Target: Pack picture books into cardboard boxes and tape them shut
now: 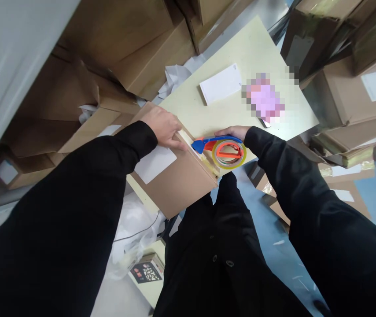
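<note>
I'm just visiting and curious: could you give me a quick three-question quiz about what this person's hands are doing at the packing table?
1. True or false: the left hand rests on top of the cardboard box.
2. What does the right hand hold? A) scissors B) tape dispenser C) marker
3. What lies flat on the table beyond the box?

Key:
1. True.
2. B; its blue nose meets the box's top edge.
3. A white paper slip.

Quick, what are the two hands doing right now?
Left hand: open, pressing flat on the cardboard box.
Right hand: closed around the tape dispenser, its blue end at the box's edge.
</note>
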`<state>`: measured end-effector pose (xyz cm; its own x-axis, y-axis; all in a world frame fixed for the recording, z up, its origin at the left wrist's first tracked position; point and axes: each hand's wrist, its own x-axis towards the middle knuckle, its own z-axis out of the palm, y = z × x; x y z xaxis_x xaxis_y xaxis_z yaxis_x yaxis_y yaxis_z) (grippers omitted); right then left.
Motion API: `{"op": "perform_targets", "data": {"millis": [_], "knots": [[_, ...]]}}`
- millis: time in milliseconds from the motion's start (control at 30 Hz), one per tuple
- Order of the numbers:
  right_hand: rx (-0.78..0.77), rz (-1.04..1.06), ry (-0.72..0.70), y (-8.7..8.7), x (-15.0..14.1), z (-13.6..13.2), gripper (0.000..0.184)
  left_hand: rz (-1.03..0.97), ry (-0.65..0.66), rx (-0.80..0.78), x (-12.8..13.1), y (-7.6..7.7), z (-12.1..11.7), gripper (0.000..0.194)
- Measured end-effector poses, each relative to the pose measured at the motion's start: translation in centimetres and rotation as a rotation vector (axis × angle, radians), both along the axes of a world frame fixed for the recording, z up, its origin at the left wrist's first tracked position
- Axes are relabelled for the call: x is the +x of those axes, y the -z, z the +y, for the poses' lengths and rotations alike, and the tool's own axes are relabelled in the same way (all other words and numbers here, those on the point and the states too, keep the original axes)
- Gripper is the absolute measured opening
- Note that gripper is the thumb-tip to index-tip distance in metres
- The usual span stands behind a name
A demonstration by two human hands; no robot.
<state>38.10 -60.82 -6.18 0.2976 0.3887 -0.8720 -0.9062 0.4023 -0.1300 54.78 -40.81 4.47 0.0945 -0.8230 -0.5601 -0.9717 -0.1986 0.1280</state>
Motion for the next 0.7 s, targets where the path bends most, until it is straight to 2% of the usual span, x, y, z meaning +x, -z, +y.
{"op": "perform_targets", "data": {"millis": [67,133,267,433,600,700], "knots": [[0.009,-0.004,0.035,0.2,-1.0,0.7,0.030,0.002,-0.077,0.085,0.2,0.4,-0.3,0.070],[-0.010,-0.010,0.093,0.5,-2.1,1.2,0.025,0.022,-0.118,0.099,0.3,0.6,-0.3,0.073],[0.025,-0.037,0.249,0.2,-4.8,0.7,0.025,-0.009,-0.135,0.114,0.3,0.8,0.1,0.074],[0.032,0.055,0.270,-0.9,-11.3,0.4,0.027,-0.043,-0.165,0.116,0.3,0.8,0.2,0.071],[0.011,0.098,0.341,-1.1,-18.7,3.9,0.027,-0.080,-0.187,0.087,-0.5,0.6,0.5,0.074],[-0.006,0.079,0.409,-1.3,-20.3,6.3,0.031,-0.081,-0.203,0.059,-0.4,0.7,1.2,0.079]]}}
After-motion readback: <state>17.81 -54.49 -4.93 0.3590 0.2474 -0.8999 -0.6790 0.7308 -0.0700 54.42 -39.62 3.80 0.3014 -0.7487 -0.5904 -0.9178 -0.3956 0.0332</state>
